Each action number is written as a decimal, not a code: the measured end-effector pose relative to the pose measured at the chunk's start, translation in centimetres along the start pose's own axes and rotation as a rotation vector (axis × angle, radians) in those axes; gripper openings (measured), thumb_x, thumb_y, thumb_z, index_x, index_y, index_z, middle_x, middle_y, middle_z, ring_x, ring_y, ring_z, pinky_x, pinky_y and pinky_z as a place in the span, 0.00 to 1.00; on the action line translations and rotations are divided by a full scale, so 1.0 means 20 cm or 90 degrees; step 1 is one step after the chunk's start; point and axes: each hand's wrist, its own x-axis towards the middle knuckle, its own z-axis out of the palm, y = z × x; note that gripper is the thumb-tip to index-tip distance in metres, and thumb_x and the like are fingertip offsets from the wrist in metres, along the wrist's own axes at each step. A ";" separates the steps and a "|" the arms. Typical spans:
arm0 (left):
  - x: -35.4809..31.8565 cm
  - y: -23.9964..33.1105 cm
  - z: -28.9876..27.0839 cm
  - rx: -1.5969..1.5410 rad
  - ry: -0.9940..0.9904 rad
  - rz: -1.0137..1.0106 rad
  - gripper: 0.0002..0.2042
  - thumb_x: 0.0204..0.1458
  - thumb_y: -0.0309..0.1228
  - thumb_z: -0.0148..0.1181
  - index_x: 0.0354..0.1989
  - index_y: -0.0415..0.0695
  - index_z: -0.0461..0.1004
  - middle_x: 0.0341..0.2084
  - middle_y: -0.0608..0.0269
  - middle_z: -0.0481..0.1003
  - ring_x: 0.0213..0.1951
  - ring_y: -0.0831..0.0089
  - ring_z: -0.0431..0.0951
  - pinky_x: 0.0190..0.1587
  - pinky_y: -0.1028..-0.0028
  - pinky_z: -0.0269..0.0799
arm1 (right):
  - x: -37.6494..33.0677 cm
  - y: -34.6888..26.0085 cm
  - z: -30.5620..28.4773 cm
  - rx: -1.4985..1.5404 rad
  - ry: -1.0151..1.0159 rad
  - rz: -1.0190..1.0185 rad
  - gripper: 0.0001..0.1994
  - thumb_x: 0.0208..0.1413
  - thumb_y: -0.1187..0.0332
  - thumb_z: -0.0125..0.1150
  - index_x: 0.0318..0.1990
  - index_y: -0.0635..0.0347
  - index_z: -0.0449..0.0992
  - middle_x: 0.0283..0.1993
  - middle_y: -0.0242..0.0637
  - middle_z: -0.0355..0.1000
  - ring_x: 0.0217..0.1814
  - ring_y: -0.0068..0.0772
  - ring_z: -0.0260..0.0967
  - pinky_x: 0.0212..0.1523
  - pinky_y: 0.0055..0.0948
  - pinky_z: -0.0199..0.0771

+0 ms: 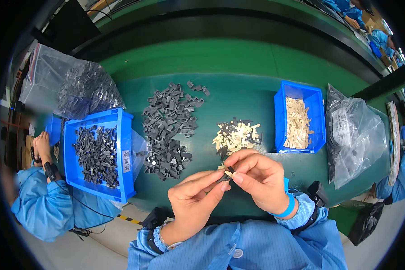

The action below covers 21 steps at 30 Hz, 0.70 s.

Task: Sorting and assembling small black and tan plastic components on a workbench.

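A small dark grey plastic clip point(227, 176) with a beige insert sits pinched between my left hand point(194, 203) and right hand point(260, 177), fingertips clamped on it above the green table point(238, 94). Just beyond lies a mixed beige-and-grey pile point(236, 135), then loose grey clips point(168, 128). Farther out stand two blue plastic bins point(99, 155), within easy reach.

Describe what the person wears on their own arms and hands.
Both hands, left hand and right hand, are bare, without gloves. Light blue sleeves with gathered cuffs cover both forearms. A bright blue wristband circles the right wrist, and a black strapped device sits beside each cuff.
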 end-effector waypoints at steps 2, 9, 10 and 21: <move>0.00 0.00 0.00 0.009 -0.006 0.003 0.15 0.45 0.12 0.55 0.43 0.34 0.72 0.37 0.49 0.73 0.35 0.70 0.76 0.37 0.78 0.74 | 0.00 0.00 0.00 0.005 -0.002 0.003 0.03 0.50 0.82 0.54 0.33 0.69 0.70 0.45 0.45 0.64 0.43 0.27 0.66 0.40 0.24 0.73; 0.01 0.00 0.00 0.030 -0.013 0.024 0.15 0.44 0.12 0.55 0.42 0.34 0.72 0.38 0.48 0.72 0.36 0.69 0.76 0.38 0.77 0.74 | 0.00 0.01 0.00 -0.008 0.004 0.004 0.03 0.49 0.82 0.55 0.32 0.68 0.70 0.43 0.43 0.66 0.42 0.26 0.66 0.39 0.23 0.72; 0.01 0.00 0.00 0.028 -0.014 0.024 0.14 0.44 0.12 0.56 0.42 0.33 0.72 0.38 0.48 0.72 0.36 0.69 0.76 0.38 0.77 0.74 | 0.00 0.01 0.00 -0.011 0.005 0.004 0.03 0.49 0.82 0.55 0.32 0.68 0.70 0.43 0.43 0.66 0.42 0.26 0.66 0.39 0.22 0.71; 0.00 -0.01 0.01 0.006 -0.014 0.017 0.14 0.44 0.12 0.56 0.41 0.33 0.73 0.37 0.48 0.73 0.35 0.69 0.76 0.37 0.77 0.74 | -0.01 0.00 0.01 -0.060 0.030 -0.016 0.05 0.45 0.83 0.57 0.30 0.67 0.71 0.41 0.43 0.67 0.43 0.27 0.66 0.42 0.25 0.68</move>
